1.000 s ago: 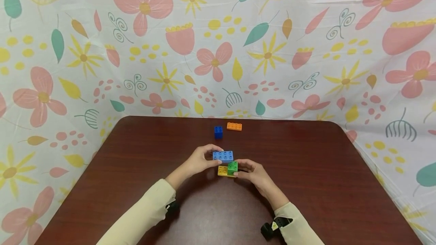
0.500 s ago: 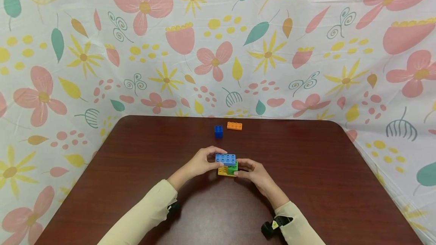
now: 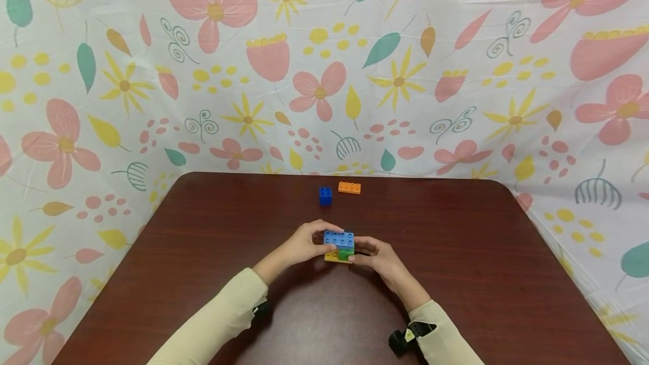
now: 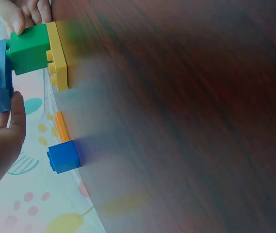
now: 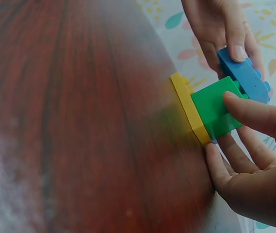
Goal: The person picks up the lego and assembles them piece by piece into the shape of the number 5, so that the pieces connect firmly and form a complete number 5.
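The left hand (image 3: 306,242) pinches a light blue eight-stud brick (image 3: 338,239) between thumb and fingers. That brick (image 4: 0,77) lies over the green brick (image 4: 29,50); in the right wrist view the blue brick (image 5: 244,76) is tilted against the studs of the green one (image 5: 218,108). The green brick sits on one end of a thin yellow plate (image 5: 189,108), which rests on the table. With thumb and fingers, the right hand (image 3: 381,261) grips the green brick, a fingertip touching the yellow plate's end.
Farther back on the brown table (image 3: 228,201) stand a dark blue brick (image 3: 325,196) and a flat orange brick (image 3: 349,187). A flower-patterned cloth (image 3: 324,72) hangs behind the table.
The left hand has moved right and slightly toward the person, bringing the light blue brick from behind and left of the green brick to over it. The right hand has stayed nearly still.
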### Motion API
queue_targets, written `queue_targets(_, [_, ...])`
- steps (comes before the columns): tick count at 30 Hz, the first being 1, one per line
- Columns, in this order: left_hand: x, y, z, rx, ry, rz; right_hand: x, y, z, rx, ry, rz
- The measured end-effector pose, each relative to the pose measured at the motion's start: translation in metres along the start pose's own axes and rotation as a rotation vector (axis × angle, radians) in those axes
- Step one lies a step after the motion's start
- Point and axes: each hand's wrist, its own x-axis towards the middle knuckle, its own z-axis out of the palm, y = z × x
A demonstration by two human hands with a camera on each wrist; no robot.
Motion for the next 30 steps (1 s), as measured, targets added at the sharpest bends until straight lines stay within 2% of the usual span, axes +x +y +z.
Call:
queue_targets(7, [0.0006,0.0027,0.0021,0.024,-0.001,0.03,0.0013,0.0019,-0.0007,0.004,0.002,0.001])
queue_targets(13, [0.0023,0.0021,0.0047,0.015,0.011,-0.003,0.0008,0.0022,-0.0008,0.005,-0.008,-0.013])
queue_targets(24, [0.0017,0.0049,0.006,0.032,0.037,0.0,0.0019,0.0001,-0.0003,0.005,-0.001,-0.011])
queue_targets(30, [0.0008,0.0053,0.0056,0.045,0.032,0.006,-0.0002,-0.0016,0.0007,0.002,0.004,-0.011])
